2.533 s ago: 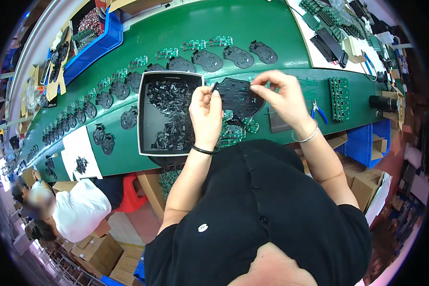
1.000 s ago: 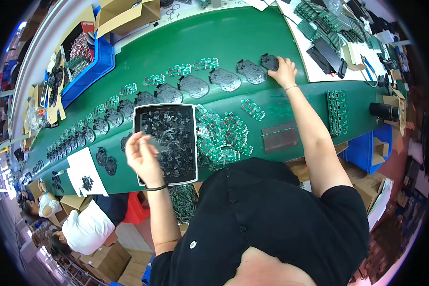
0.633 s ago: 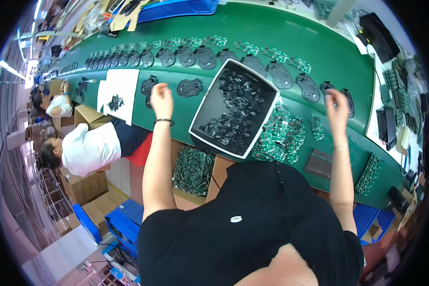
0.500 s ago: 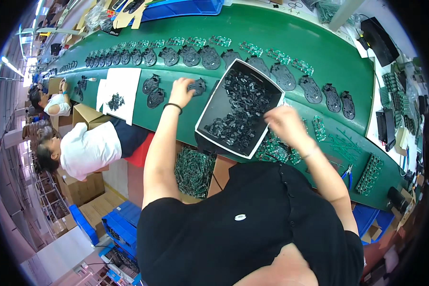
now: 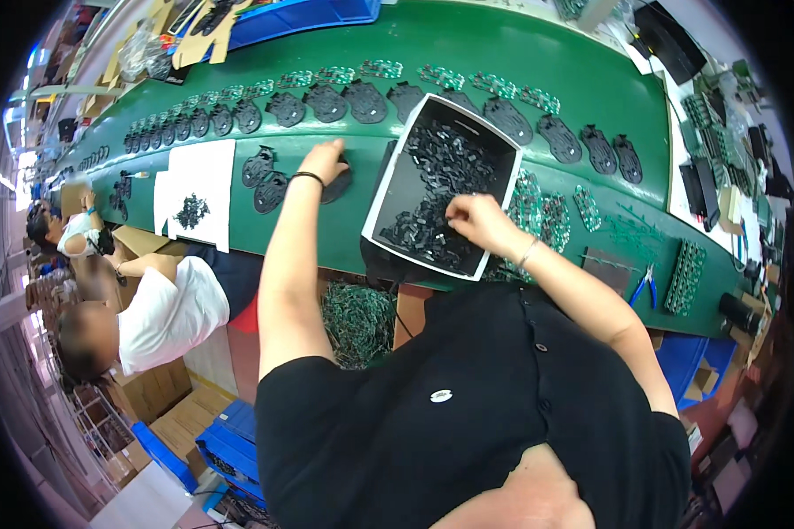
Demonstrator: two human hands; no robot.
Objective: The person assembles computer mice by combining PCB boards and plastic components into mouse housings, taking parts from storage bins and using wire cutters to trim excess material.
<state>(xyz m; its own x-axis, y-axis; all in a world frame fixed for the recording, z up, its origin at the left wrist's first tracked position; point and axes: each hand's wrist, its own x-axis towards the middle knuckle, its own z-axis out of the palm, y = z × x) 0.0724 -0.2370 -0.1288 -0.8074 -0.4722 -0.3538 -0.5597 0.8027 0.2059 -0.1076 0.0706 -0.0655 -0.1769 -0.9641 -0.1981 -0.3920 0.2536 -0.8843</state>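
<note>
Currently, the black cover (image 5: 338,186) lies partly hidden beneath the left hand (image 5: 324,162) on its outstretched arm, while the right hand (image 5: 481,220) bends down into the box (image 5: 386,204) at the small black parts (image 5: 445,163), whether either grips being impossible to tell.

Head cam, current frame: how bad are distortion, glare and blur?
Head view: strong fisheye, the green table's edges bow and the picture's corners go black; head view: the lamp at far left is blown out to white; head view: the right hand looks fairly clear, but the small black parts in the tray merge, too fine to count.
</note>
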